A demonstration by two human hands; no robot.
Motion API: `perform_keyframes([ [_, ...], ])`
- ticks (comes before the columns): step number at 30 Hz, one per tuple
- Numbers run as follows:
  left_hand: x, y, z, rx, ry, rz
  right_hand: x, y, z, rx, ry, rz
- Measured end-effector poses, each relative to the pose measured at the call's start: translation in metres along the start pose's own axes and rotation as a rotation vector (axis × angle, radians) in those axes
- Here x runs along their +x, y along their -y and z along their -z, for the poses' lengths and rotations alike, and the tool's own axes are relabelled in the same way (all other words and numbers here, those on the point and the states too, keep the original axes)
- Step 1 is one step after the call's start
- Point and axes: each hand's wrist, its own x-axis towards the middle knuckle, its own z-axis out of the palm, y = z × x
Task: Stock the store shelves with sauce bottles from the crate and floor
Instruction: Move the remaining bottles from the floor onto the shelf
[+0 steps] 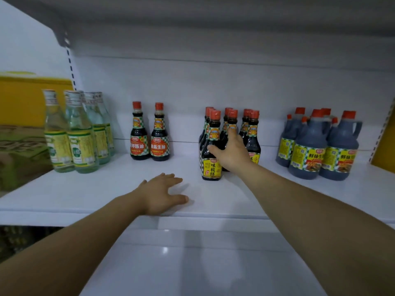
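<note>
Two arms out; L grip [162, 193] splayed on shelf [102, 189]; R grip [230, 151] on sauce bottle [232, 119], closure unclear.
</note>
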Motion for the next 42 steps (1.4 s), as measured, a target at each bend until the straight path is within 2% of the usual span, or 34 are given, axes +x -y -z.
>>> perform_keyframes([
  [3,-0.025,0.013,0.019,0.027,-0.035,0.075,-0.016,0.031,0.004,-0.054,0.021,0.123],
  [7,-0.069,0.035,0.046,0.073,-0.13,0.198,-0.038,0.083,-0.003,-0.098,0.191,0.208],
  [10,-0.106,0.053,0.06,0.09,-0.144,0.298,-0.055,0.121,-0.017,-0.118,0.322,0.264],
  [16,-0.178,0.093,0.072,0.088,-0.135,0.491,-0.09,0.186,-0.06,-0.268,0.485,0.502],
  [21,-0.243,0.126,0.074,0.077,-0.167,0.679,-0.113,0.235,-0.111,-0.252,0.653,0.633],
  [24,-0.286,0.139,0.07,0.062,-0.184,0.855,-0.133,0.264,-0.143,-0.249,0.76,0.708],
  [30,-0.366,0.15,0.032,-0.09,-0.257,1.102,-0.201,0.317,-0.206,-0.176,0.9,0.876],
  [38,-0.467,0.179,-0.063,-0.25,-0.153,1.405,-0.315,0.336,-0.293,-0.155,1.116,1.075],
  [42,-0.511,0.202,-0.11,-0.331,-0.114,1.53,-0.37,0.331,-0.342,-0.205,1.267,1.105],
])
